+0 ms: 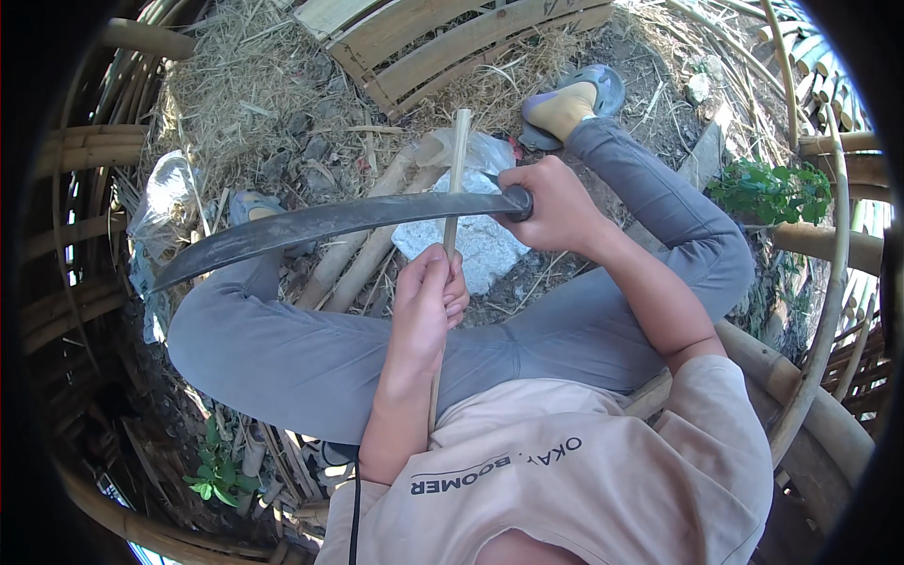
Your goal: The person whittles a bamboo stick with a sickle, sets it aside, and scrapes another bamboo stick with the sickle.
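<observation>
Gripping a stick and a knife over a pale stone

A seated person's left hand [430, 294] is closed around a stick [458, 155], just on the person's side of the stone [490, 268]. The stick is slim, pale and straight. It passes over the stone; one end points beyond it, and the other runs back beside the left forearm to the shirt [603, 471]. It looks light and stiff, probably dry enough not to slip, though its edges may splinter. The hold seems best low on the shaft, where the left hand is, clear of the blade.

The right hand [556, 202] is wrapped around the handle of a long, dark, curved knife [330, 221], at the stone's far right corner. The knife looks rigid and much heavier than the stick, with most of its weight toward the left; the handle is the only safe grip. Its blade crosses the stick close above the left fingers; whether they touch, I cannot tell.

Left of the stone lie two poles [353, 250]. A clear plastic bag [480, 149] sits against its far side, and a slatted crate [461, 42] stands farther beyond. The legs, in grey trousers [292, 353], spread around the stone; the left knee, near the blade's tip, limits room there.
</observation>
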`<state>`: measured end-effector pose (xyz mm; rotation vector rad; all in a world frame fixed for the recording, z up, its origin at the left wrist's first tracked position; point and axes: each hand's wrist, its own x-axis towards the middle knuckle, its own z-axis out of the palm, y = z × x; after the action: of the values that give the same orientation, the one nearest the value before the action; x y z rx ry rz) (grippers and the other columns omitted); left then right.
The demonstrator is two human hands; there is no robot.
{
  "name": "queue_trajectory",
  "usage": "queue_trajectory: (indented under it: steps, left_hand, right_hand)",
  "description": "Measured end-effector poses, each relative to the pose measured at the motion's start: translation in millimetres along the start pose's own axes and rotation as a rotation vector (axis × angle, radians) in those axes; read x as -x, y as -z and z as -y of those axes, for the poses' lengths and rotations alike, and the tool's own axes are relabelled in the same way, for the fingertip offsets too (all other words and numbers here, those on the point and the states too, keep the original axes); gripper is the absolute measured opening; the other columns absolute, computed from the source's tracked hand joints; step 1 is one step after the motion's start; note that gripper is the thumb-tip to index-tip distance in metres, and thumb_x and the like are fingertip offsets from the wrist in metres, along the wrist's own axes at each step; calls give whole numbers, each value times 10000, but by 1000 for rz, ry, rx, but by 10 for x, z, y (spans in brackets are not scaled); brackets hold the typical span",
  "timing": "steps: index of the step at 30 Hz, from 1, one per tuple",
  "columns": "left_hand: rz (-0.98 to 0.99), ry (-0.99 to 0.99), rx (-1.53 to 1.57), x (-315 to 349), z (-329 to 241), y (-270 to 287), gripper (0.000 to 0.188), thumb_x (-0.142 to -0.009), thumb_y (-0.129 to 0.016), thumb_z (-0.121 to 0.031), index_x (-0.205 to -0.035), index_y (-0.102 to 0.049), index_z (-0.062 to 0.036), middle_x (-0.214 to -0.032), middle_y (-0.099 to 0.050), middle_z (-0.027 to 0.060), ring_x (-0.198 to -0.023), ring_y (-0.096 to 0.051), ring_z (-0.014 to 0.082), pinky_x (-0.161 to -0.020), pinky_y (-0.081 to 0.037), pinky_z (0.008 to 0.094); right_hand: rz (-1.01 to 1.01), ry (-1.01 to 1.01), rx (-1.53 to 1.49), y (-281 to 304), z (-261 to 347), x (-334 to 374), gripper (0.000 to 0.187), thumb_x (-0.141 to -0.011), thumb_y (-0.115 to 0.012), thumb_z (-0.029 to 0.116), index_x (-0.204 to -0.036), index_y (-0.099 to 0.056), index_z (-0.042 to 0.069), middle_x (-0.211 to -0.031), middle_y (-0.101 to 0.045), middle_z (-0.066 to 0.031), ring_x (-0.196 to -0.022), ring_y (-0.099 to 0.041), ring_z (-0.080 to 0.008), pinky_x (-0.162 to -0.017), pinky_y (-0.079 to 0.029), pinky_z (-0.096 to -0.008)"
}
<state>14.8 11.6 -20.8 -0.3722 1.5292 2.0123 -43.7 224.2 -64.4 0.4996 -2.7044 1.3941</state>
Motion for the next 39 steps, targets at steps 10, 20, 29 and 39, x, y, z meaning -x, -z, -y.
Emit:
queue_trajectory:
  steps: [10,20,29,39]
  left_hand:
    - [-54,-49,-104,-22,179,-30,286,-1095,-379,-337,-910,-481,-143,-654,-322,-94,-512,-256,2,-439,-163,202]
    - [-73,-74,-104,-8,134,6,290,-1092,-398,-348,-905,-477,-141,-653,-316,-97,-514,-263,-1,-440,-172,191]
    - [44,36,-22,19,124,-73,310,-1086,-417,-344,-922,-530,-106,-631,-361,-98,-500,-283,-8,-433,-206,181]
    - [-73,-26,25,-40,-39,33,267,-1079,-410,-263,-964,-536,-57,-620,-364,-77,-481,-297,-6,-408,-217,175]
  right_hand:
    - [66,-78,193,-151,-58,-2,207,-537,-706,124,-646,-559,28,-588,-561,-185,-648,-601,-426,-615,-476,-480]
    - [-37,-118,415,44,-326,-218,276,-548,-721,169,-776,-645,33,-710,-645,-187,-738,-635,-413,-696,-518,-485]
    - [-603,-192,467,766,-1091,-10,275,-760,-774,232,-826,-699,-25,-653,-638,-196,-605,-660,-297,-636,-503,-407]
    - [63,-28,10,28,-72,1,236,-757,-750,188,-684,-621,5,-539,-533,-155,-518,-544,-361,-524,-428,-415]
